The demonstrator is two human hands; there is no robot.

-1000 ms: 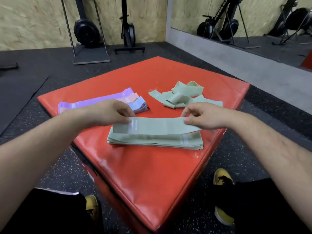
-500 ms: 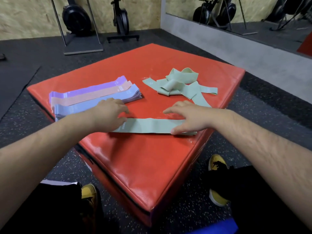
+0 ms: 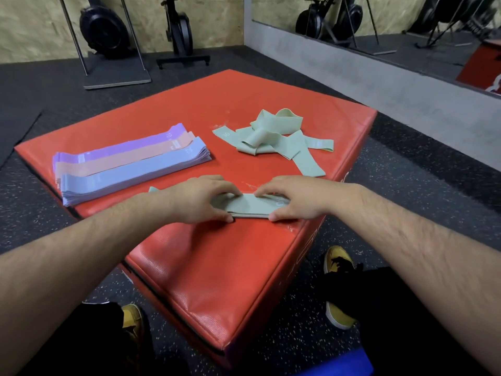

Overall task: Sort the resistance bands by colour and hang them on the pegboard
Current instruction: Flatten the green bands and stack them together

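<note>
Sage-green stack of bands (image 3: 252, 207) flat under both palms, close to the near-right edge of the red padded box (image 3: 203, 280). Pressed from either end by left hand (image 3: 200, 199) and right hand (image 3: 298, 198), fingers laid loosely spread over the top, thumbs against the near side. Beyond the left hand, a layered pile of purple, peach and blue bands (image 3: 130, 164), marked "10" on the purple and "20" on the blue. Beyond the right hand, a loose heap of green bands (image 3: 273, 137), one end marked "30". Bare red vinyl between the hands and both piles, more of it nearer than the thumbs.
</note>
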